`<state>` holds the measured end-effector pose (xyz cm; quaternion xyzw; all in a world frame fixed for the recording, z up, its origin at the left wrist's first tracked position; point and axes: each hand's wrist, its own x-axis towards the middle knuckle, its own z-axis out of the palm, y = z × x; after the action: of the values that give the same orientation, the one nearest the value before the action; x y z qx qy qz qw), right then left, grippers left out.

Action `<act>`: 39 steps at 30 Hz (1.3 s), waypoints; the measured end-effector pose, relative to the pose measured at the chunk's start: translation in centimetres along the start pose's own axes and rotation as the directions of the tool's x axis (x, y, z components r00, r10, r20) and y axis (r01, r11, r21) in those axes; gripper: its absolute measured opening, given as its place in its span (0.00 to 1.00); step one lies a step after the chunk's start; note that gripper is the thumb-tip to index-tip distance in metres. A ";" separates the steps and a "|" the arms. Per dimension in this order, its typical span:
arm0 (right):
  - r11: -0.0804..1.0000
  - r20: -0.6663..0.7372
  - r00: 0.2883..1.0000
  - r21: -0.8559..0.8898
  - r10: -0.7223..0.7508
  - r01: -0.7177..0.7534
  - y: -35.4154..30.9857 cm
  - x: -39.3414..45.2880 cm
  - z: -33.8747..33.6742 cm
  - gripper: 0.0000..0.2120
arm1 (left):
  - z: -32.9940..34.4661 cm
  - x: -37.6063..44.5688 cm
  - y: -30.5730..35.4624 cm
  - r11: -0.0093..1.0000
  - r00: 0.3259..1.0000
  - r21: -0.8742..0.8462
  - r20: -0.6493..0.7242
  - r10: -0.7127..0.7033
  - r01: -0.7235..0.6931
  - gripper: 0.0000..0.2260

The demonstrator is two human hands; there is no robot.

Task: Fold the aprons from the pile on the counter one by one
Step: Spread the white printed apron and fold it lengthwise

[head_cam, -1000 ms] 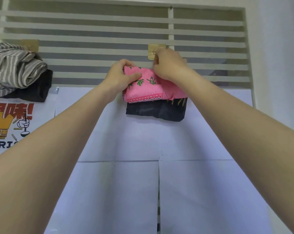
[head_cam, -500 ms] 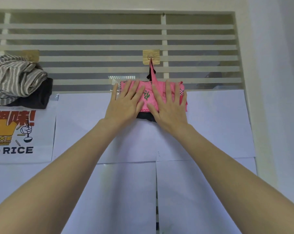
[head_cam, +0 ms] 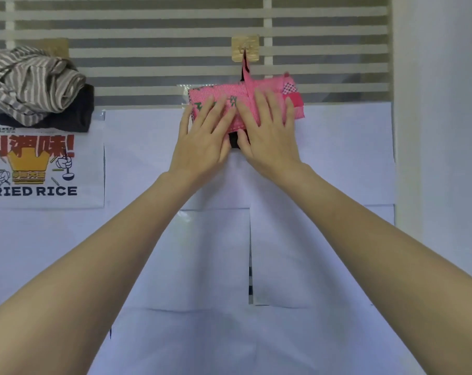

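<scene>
Left hand [head_cam: 202,147] and right hand [head_cam: 267,139] both flat, palms down, fingers straight and slightly spread, pressing on folded pink apron [head_cam: 245,104]. No grip closed on anything; fingers laid wide over the cloth. Thumbs nearly touching at the near edge of the bundle. Left fingertips reaching the green print on the pink fabric; right fingertips close to the checked patch [head_cam: 289,89] at the bundle's right end.

Pink apron folded into a compact rectangle at the far edge of the table [head_cam: 337,147], up against the slatted white panel [head_cam: 148,31]. Pink strap [head_cam: 246,77] running up from the bundle to a gold hook plate [head_cam: 245,48] stuck on the panel. Dark cloth [head_cam: 233,140] peeking out under the pink bundle between the two thumbs; cannot tell what it is.

Table covered with white paper sheets [head_cam: 202,261], seams and a narrow gap visible between them near centre.

Far left, well apart from the hands: crumpled striped apron [head_cam: 31,82] heaped on top of a dark apron [head_cam: 75,117], both against the panel. Second gold hook plate [head_cam: 58,47] partly hidden behind that pile. Just in front of the pile, a printed sheet [head_cam: 39,169] with red characters, yellow crown graphic and the words "FRIED RICE".

Plain white wall [head_cam: 446,131] to the right of the panel.
</scene>
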<state>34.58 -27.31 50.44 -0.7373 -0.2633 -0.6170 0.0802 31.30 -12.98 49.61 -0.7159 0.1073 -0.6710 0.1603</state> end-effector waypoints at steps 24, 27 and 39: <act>0.781 0.757 -0.189 0.608 -0.625 -0.143 -28.9 -51.2 4.5 0.22 | -24.2 -56.2 8.2 0.969 -0.429 0.116 0.903 -0.012 0.218 0.36; 0.794 0.749 -0.262 0.575 -0.609 -0.198 -31.4 -53.6 3.3 0.28 | -25.3 -59.0 9.0 0.985 -0.445 0.103 0.895 -0.030 0.141 0.37; 0.942 0.949 -0.063 0.315 -0.310 0.118 -29.5 -47.7 5.0 0.13 | -19.4 -52.8 -2.0 0.781 -0.269 0.261 0.955 -0.124 0.567 0.05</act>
<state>19.72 -13.87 -2.24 -0.8948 -0.3937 0.1097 -0.1798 7.81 6.67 2.41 -0.9715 -0.1666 0.1052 -0.1318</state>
